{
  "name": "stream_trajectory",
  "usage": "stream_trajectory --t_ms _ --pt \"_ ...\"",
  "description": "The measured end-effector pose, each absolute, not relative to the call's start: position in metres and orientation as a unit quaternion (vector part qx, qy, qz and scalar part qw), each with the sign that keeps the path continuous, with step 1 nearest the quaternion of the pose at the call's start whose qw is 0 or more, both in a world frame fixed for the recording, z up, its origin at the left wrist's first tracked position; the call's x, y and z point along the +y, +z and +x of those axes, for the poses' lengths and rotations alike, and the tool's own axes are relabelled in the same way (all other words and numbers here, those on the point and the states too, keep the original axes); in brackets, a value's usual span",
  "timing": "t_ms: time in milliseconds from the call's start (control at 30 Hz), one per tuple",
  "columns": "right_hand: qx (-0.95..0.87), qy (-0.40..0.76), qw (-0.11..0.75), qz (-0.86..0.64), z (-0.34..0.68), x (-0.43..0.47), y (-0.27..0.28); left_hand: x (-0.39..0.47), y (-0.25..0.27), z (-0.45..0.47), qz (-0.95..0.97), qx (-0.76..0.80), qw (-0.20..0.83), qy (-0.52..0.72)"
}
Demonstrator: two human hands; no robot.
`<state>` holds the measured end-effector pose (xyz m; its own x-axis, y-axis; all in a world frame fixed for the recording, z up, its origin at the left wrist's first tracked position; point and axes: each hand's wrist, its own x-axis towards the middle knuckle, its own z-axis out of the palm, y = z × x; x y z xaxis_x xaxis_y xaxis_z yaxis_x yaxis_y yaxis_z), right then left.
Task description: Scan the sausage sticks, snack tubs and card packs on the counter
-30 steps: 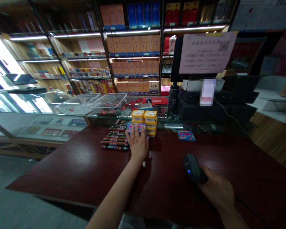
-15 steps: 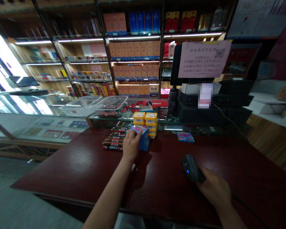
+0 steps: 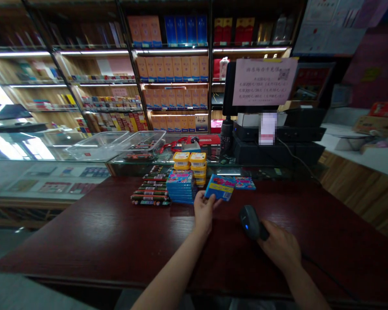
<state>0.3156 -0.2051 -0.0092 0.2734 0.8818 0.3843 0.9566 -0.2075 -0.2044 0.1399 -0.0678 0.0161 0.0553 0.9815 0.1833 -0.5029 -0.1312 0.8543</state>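
Observation:
My left hand (image 3: pixel 204 211) grips a flat blue packet (image 3: pixel 220 187) by its left edge and holds it tilted above the table, with a yellow band and a barcode facing me. My right hand (image 3: pixel 280 246) is wrapped around the handle of a black barcode scanner (image 3: pixel 250 222), which shows a blue light and has its head towards the packet. Left of my left hand stands a stack of similar blue packets (image 3: pixel 181 187). Behind the held packet, another colourful flat packet (image 3: pixel 245 183) lies on the table, partly hidden.
Yellow-lidded tubs (image 3: pixel 198 159) are stacked behind the blue packets. Dark stick-shaped packs (image 3: pixel 151 194) lie in rows to their left. Clear plastic bins (image 3: pixel 144 142) stand on the glass counter, near a monitor with a paper sign (image 3: pixel 263 82). The scanner's cable trails right across the dark wooden table (image 3: pixel 116 241).
My left hand has left the stack and moved right, now holding one blue packet up off it. The scanner stays in my right hand. The view has shifted slightly.

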Motion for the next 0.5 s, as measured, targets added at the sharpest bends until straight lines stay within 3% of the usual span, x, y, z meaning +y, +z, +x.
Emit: stream_trajectory --t_ms 67,167,367,500 --pt "-0.592 -0.076 0.209 -0.775 0.317 -0.205 -0.003 -0.061 0.002 0.154 0.333 0.267 0.675 0.602" --pt "-0.573 -0.027 0.226 -0.787 0.32 -0.207 0.007 -0.053 -0.014 0.162 0.263 0.268 0.717 0.587" --pt "-0.56 0.161 0.41 -0.702 0.325 -0.218 0.022 -0.052 -0.026 0.161 0.251 0.257 0.709 0.607" --pt "-0.527 0.213 0.459 -0.683 0.324 -0.224 0.023 -0.055 -0.027 0.163 0.262 0.255 0.698 0.616"
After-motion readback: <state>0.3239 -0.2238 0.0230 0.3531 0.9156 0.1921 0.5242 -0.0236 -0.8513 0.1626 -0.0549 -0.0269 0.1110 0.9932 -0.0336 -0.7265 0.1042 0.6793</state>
